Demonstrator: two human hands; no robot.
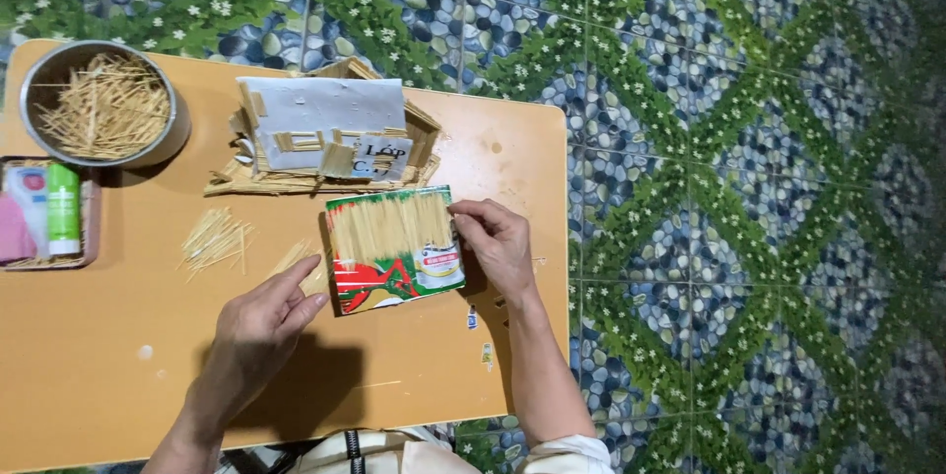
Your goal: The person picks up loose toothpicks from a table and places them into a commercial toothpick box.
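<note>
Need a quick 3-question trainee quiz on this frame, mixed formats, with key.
1. True or false: the right hand touches the right edge of the printed card covered with toothpicks.
2. What holds the large heap of toothpicks at the table's far left corner? A) metal bowl B) glass jar C) paper bag
3. Fill in: the left hand has its fingertips beside the loose sticks just ____ of the card.

Key: 1 true. 2 A, the metal bowl. 3 left.
</note>
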